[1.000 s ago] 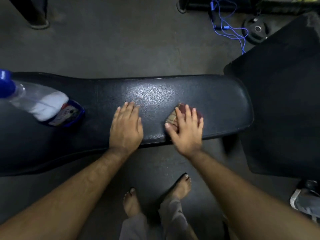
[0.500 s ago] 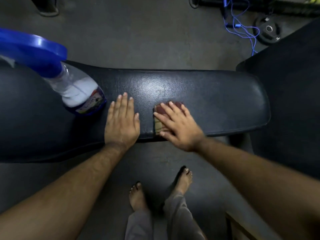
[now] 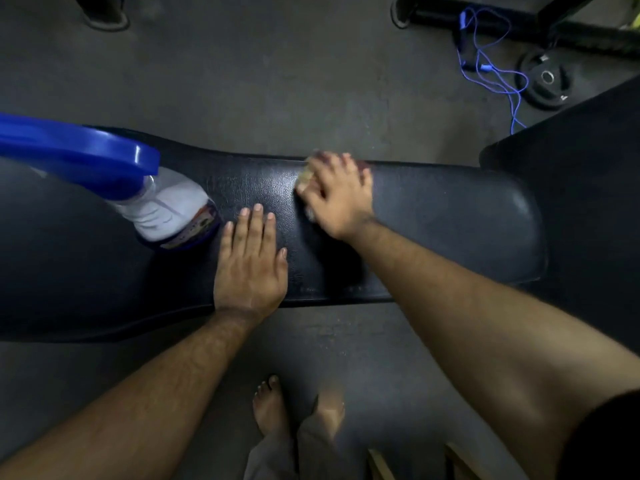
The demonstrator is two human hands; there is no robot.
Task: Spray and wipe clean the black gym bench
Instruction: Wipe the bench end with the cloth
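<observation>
The black gym bench (image 3: 450,220) runs left to right across the view. My left hand (image 3: 251,265) lies flat on its near half, fingers straight. My right hand (image 3: 336,195) presses a small checked cloth (image 3: 306,176) onto the far edge of the pad; the hand is motion-blurred and hides most of the cloth. A spray bottle (image 3: 166,209) with a blue head stands on the bench just left of my left hand.
A second black pad (image 3: 588,202) adjoins the bench at the right. On the grey floor beyond lie a blue cord (image 3: 491,67), a weight plate (image 3: 547,79) and a dark equipment frame (image 3: 519,26). My bare feet (image 3: 270,407) stand below the bench.
My right hand has slid the cloth from the near edge of the pad to its far edge. My left hand has stayed flat in place. The view has shifted left toward the bottle.
</observation>
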